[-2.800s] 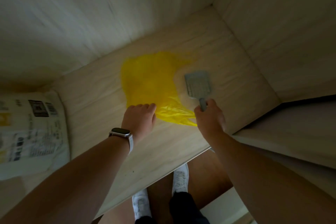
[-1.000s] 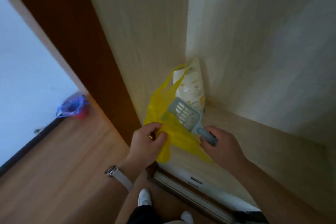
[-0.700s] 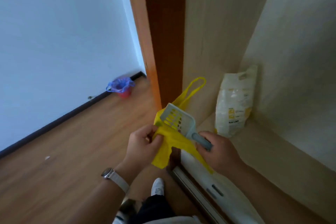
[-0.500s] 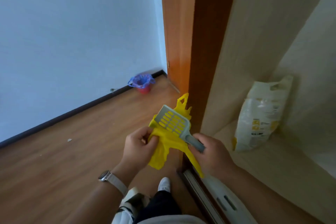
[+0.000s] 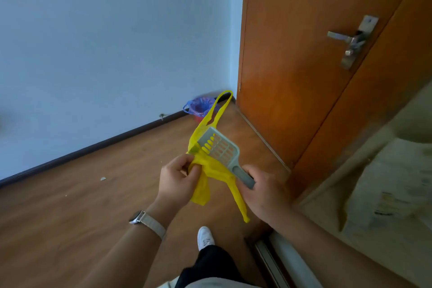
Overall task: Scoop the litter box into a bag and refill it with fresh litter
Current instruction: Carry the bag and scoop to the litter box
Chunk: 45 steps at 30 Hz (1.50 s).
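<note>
My left hand point(image 5: 178, 179) pinches a crumpled yellow plastic bag point(image 5: 205, 184) in front of me, above the wooden floor. One bag handle loops upward behind the scoop. My right hand point(image 5: 265, 190) grips the handle of a grey slotted litter scoop point(image 5: 218, 147), whose blade lies against the bag, and it seems to hold a strip of the bag too. A white sack of litter point(image 5: 392, 192) stands blurred on the pale shelf at the right edge. No litter box is in view.
An orange-brown door point(image 5: 301, 58) with a metal lever handle point(image 5: 350, 40) stands ahead on the right. A small red bin lined with a blue bag point(image 5: 199, 106) sits in the corner by the white wall. My white shoe point(image 5: 205, 237) is on the wooden floor point(image 5: 77, 206).
I lifted the bag and scoop off the cabinet shelf and turned left toward the room. The door and corner bin came into view; the litter sack slid to the right edge.
</note>
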{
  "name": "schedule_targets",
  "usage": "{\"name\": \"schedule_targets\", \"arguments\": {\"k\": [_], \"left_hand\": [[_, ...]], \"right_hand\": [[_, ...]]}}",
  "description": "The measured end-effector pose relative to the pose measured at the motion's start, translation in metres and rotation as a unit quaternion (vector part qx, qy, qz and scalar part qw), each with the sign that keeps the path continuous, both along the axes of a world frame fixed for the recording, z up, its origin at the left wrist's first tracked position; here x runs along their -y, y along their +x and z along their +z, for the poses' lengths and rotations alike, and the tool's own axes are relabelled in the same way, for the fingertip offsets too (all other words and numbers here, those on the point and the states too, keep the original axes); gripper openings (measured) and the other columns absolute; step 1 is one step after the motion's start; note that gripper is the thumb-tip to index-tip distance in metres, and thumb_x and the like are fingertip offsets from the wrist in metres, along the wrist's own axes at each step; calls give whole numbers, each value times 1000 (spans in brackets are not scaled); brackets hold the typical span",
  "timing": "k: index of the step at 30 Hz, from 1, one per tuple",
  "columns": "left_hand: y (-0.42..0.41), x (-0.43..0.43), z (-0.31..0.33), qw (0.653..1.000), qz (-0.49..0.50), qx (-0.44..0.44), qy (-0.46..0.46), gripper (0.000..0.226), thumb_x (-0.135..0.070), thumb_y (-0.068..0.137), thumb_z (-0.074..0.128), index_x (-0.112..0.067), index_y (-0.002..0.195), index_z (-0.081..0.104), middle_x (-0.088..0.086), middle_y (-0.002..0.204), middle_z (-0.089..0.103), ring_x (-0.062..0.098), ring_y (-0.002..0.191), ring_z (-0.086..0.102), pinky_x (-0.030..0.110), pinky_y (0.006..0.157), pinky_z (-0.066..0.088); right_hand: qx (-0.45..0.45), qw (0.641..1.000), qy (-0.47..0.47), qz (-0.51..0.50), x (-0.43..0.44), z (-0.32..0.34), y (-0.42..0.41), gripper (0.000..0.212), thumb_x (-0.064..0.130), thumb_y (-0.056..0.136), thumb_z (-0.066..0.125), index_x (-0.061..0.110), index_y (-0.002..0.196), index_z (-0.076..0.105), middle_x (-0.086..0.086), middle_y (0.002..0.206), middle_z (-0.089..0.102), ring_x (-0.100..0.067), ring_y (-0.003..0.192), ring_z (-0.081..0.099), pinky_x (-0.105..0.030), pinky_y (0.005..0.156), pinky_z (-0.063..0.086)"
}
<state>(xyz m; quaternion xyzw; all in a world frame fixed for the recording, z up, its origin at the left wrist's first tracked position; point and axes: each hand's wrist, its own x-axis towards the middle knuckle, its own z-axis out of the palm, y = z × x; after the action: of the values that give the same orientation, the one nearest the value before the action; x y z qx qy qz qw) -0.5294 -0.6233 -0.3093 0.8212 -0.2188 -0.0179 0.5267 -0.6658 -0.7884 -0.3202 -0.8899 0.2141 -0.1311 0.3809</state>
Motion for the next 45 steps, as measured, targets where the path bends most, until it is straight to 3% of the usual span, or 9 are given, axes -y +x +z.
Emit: {"name": "schedule_targets", "arguments": {"k": [7, 16, 19, 24, 29, 32, 35, 38, 45], "left_hand": [[123, 30, -11, 1000, -11, -13, -6, 17, -22, 71, 58, -37, 67, 60, -17, 64, 58, 2, 59, 51, 16, 56, 39], [238, 33, -8, 999, -11, -40, 5, 10, -20, 74, 60, -29, 72, 64, -7, 62, 56, 4, 59, 49, 23, 56, 41], [257, 30, -6, 999, -1, -51, 8, 9, -13, 78, 63, -21, 76, 67, 2, 65, 59, 7, 59, 48, 26, 57, 42], [284, 10, 0, 998, 33, -59, 6, 14, -25, 72, 57, -22, 78, 69, 8, 69, 64, 22, 64, 56, 36, 59, 47], [310, -20, 8, 993, 98, -64, -2, 10, -26, 72, 57, -33, 71, 64, -2, 65, 62, 5, 57, 49, 31, 57, 46], [328, -32, 8, 989, 134, -66, -5, 11, -26, 73, 57, -28, 77, 68, -3, 68, 63, 4, 60, 52, 30, 60, 47], [348, -38, 8, 982, 178, -60, 4, 11, -25, 72, 57, -26, 77, 68, -3, 67, 63, 4, 60, 51, 29, 59, 45], [370, -40, 11, 975, 217, -52, 15, 11, -24, 72, 58, -26, 76, 68, -6, 66, 62, 5, 60, 51, 30, 59, 46], [416, -39, 28, 946, 317, -41, 62, 11, -25, 74, 59, -23, 78, 69, 2, 67, 64, 20, 65, 56, 37, 60, 48]], "right_hand": [[-35, 997, 42, -54, 8, -7, 118, 18, 48, 89, 62, 31, 94, 61, 6, 73, 62, -11, 66, 58, -34, 59, 51], [-49, 995, 44, -74, 20, -8, 235, 19, 40, 86, 64, 22, 86, 60, 0, 66, 59, -19, 60, 55, -42, 57, 50], [-46, 997, 38, -56, 23, -4, 256, 13, 37, 88, 65, 24, 89, 63, 2, 65, 58, -15, 58, 53, -35, 53, 44], [-42, 998, 19, -31, 26, 4, 298, 9, 30, 87, 63, 23, 84, 61, 3, 58, 50, -16, 55, 48, -30, 53, 33], [-24, 999, 1, 21, 19, 14, 351, 14, 39, 86, 66, 26, 86, 63, 5, 57, 52, -10, 54, 48, -17, 47, 33], [-26, 998, 5, 50, 18, 10, 387, 15, 39, 86, 70, 26, 88, 64, 4, 60, 57, -17, 59, 54, -20, 52, 37], [-14, 995, 25, 90, 19, 3, 426, 17, 40, 86, 70, 23, 88, 64, 1, 63, 61, -18, 59, 58, -36, 56, 45], [-1, 990, 29, 139, 24, -1, 469, 12, 32, 85, 72, 23, 88, 65, 1, 62, 61, -17, 59, 58, -36, 55, 46], [9, 968, 31, 248, 37, 5, 572, 48, 73, 77, 56, 29, 94, 65, 8, 71, 65, -15, 70, 62, -36, 64, 49]]}}
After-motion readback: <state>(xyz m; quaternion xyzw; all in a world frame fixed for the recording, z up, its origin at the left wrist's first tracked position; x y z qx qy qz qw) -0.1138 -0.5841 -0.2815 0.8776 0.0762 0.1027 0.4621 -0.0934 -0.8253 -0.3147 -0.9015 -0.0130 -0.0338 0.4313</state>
